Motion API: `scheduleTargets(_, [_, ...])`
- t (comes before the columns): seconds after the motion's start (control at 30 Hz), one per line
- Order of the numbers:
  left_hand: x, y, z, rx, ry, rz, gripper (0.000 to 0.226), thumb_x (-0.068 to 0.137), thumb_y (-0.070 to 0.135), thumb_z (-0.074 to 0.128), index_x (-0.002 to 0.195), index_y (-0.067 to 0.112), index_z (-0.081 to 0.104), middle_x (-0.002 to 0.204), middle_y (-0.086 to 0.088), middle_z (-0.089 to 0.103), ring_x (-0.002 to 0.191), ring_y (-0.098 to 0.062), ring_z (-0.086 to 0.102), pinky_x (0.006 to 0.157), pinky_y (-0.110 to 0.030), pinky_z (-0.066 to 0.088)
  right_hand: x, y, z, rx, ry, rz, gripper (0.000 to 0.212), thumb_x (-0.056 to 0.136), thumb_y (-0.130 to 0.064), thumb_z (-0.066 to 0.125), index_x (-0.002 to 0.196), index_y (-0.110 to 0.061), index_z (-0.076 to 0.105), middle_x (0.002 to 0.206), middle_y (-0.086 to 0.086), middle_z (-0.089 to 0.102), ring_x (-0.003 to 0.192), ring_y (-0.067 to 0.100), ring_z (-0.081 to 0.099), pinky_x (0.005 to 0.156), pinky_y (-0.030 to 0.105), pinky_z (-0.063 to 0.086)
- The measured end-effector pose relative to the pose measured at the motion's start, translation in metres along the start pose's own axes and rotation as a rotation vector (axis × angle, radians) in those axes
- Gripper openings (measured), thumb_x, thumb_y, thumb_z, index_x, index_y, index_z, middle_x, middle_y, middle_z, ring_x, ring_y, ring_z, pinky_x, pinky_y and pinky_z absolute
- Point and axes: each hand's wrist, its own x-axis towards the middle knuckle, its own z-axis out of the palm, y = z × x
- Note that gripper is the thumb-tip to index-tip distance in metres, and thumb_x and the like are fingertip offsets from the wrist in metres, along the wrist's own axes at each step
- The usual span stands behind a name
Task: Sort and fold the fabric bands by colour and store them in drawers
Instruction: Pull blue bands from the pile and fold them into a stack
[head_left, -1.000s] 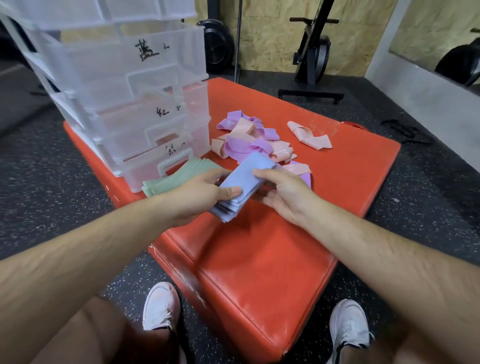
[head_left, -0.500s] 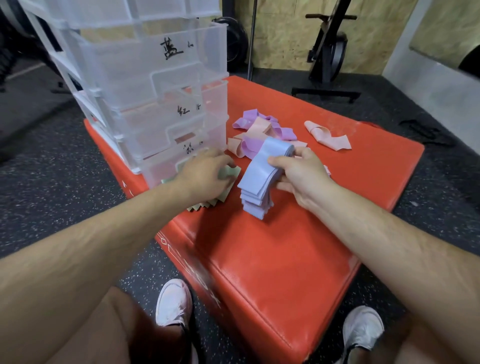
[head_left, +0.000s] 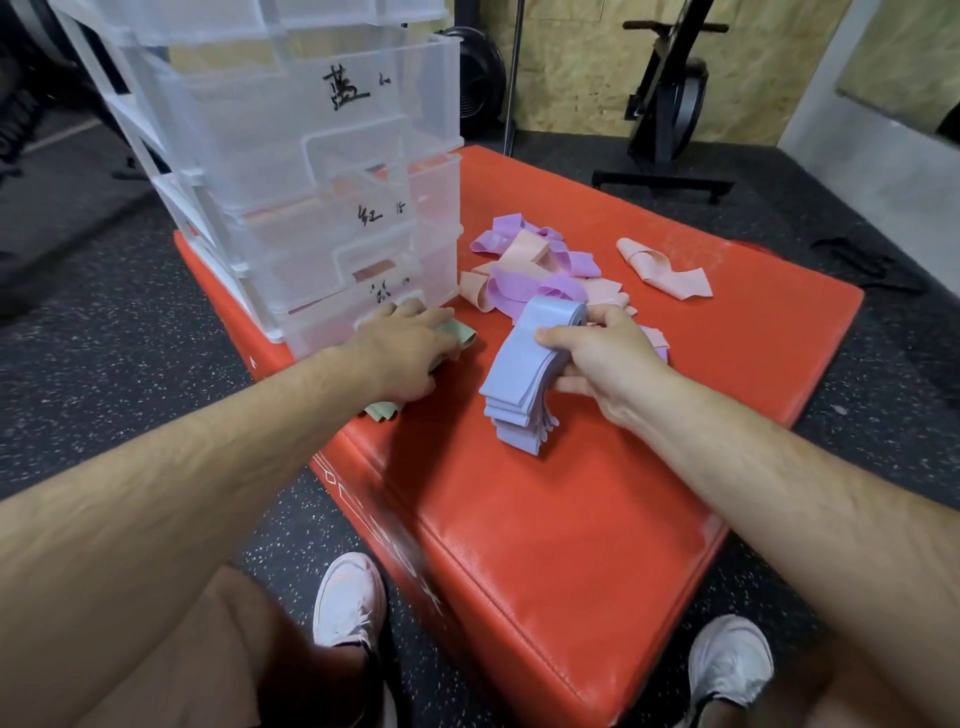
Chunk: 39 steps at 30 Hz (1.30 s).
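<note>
My right hand grips a folded stack of blue bands, lifted so its lower ends hang just above the red mat. My left hand lies palm down on a stack of green bands at the foot of the clear drawer unit; green ends stick out under the wrist. Whether the fingers grip the green stack is hidden. A loose heap of purple and pink bands lies behind my right hand. One pink band lies apart to the right.
The drawer unit stands on the mat's far left corner, its drawers closed and marked with handwritten labels. My two white shoes are on the speckled black floor in front of the mat. Gym equipment stands by the back wall.
My left hand let go of the blue stack and moved left onto the green bands. My right hand lifted the blue stack upright. The camera moved closer to the drawers.
</note>
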Motion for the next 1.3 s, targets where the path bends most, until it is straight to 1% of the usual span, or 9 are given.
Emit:
scheduleTargets(0.27, [-0.013, -0.021, -0.005, 0.05, 0.044, 0.023, 0.041, 0.08, 0.034, 0.061, 0.12, 0.038, 0.056, 0.151, 0.008, 0.035, 0.138, -0.03, 0.027, 0.109, -0.042, 0.02, 0.002, -0.001, 0.043, 0.091, -0.149, 0.104, 0.057, 0.085, -0.001, 0.073, 0.133, -0.014, 0.046, 0.118, 0.018, 0.07, 0.091, 0.028, 0.074, 0.059, 0.04, 0.06])
scheduleTargets(0.4, [-0.015, -0.031, -0.009, 0.013, -0.102, 0.057, 0.088, 0.072, 0.027, 0.073, 0.15, 0.03, 0.034, 0.152, 0.005, 0.027, 0.134, -0.028, 0.03, 0.109, -0.035, 0.026, 0.01, -0.001, 0.065, 0.28, -0.224, 0.145, 0.06, 0.085, 0.001, 0.07, 0.139, -0.006, 0.046, 0.123, 0.026, 0.067, 0.092, 0.034, 0.073, 0.061, 0.042, 0.061])
scheduleTargets(0.57, [-0.012, -0.049, 0.002, -0.439, 0.04, 0.068, 0.03, 0.091, 0.016, 0.057, 0.118, 0.023, 0.067, 0.135, 0.0, 0.05, 0.124, -0.025, 0.051, 0.108, -0.039, 0.037, 0.026, 0.035, 0.067, 0.183, -0.049, 0.189, 0.054, 0.086, 0.002, 0.069, 0.13, -0.018, 0.044, 0.127, 0.016, 0.063, 0.105, 0.032, 0.07, 0.067, 0.047, 0.062])
scheduleTargets(0.7, [-0.013, -0.052, 0.003, -0.401, -0.001, 0.052, 0.027, 0.095, 0.019, 0.051, 0.116, 0.025, 0.066, 0.131, 0.003, 0.057, 0.123, -0.02, 0.052, 0.108, -0.036, 0.038, 0.032, 0.041, 0.068, 0.144, -0.016, 0.146, 0.054, 0.085, 0.002, 0.071, 0.122, -0.025, 0.043, 0.128, 0.011, 0.06, 0.103, 0.03, 0.07, 0.064, 0.042, 0.062])
scheduleTargets(0.83, [-0.017, -0.04, -0.01, -0.412, 0.008, -0.027, 0.024, 0.096, 0.043, 0.039, 0.109, 0.027, 0.053, 0.108, 0.003, 0.063, 0.103, -0.024, 0.057, 0.09, -0.04, 0.047, 0.034, 0.042, 0.075, 0.189, 0.002, 0.16, 0.054, 0.085, 0.004, 0.07, 0.126, -0.018, 0.042, 0.128, 0.014, 0.058, 0.105, 0.032, 0.068, 0.065, 0.045, 0.063])
scheduleTargets(0.97, [-0.024, -0.023, -0.014, -0.352, 0.025, -0.074, 0.07, 0.074, 0.093, 0.021, 0.102, 0.034, 0.047, 0.108, 0.007, 0.062, 0.1, -0.023, 0.056, 0.088, -0.042, 0.048, 0.03, 0.042, 0.086, 0.185, -0.018, 0.164, 0.055, 0.08, 0.005, 0.072, 0.124, -0.013, 0.045, 0.125, 0.016, 0.059, 0.103, 0.032, 0.068, 0.063, 0.043, 0.063])
scheduleTargets(1.1, [-0.026, -0.017, -0.016, -0.349, 0.01, -0.12, 0.069, 0.078, 0.09, 0.014, 0.095, 0.031, 0.047, 0.11, 0.003, 0.06, 0.108, -0.027, 0.054, 0.093, -0.043, 0.044, 0.027, 0.036, 0.09, 0.082, -0.018, 0.052, 0.055, 0.083, 0.001, 0.069, 0.122, -0.024, 0.041, 0.122, 0.008, 0.059, 0.102, 0.029, 0.069, 0.071, 0.045, 0.063])
scheduleTargets(1.2, [-0.026, -0.02, -0.024, -0.629, -0.006, -0.192, 0.065, 0.093, 0.074, 0.01, 0.119, 0.035, 0.054, 0.124, -0.002, 0.062, 0.124, -0.029, 0.052, 0.102, -0.038, 0.039, 0.025, 0.026, 0.09, 0.103, -0.051, 0.023, 0.05, 0.085, -0.003, 0.068, 0.123, -0.023, 0.043, 0.123, 0.01, 0.062, 0.103, 0.029, 0.07, 0.065, 0.044, 0.063])
scheduleTargets(1.3, [-0.028, -0.033, -0.025, -0.82, -0.02, -0.285, 0.085, 0.082, 0.087, 0.005, 0.148, 0.043, 0.036, 0.153, 0.006, 0.043, 0.142, -0.02, 0.038, 0.12, -0.039, 0.024, 0.02, 0.016, 0.091, 0.284, -0.2, 0.115, 0.037, 0.088, -0.003, 0.063, 0.122, -0.013, 0.053, 0.107, 0.017, 0.067, 0.088, 0.031, 0.071, 0.06, 0.04, 0.061])
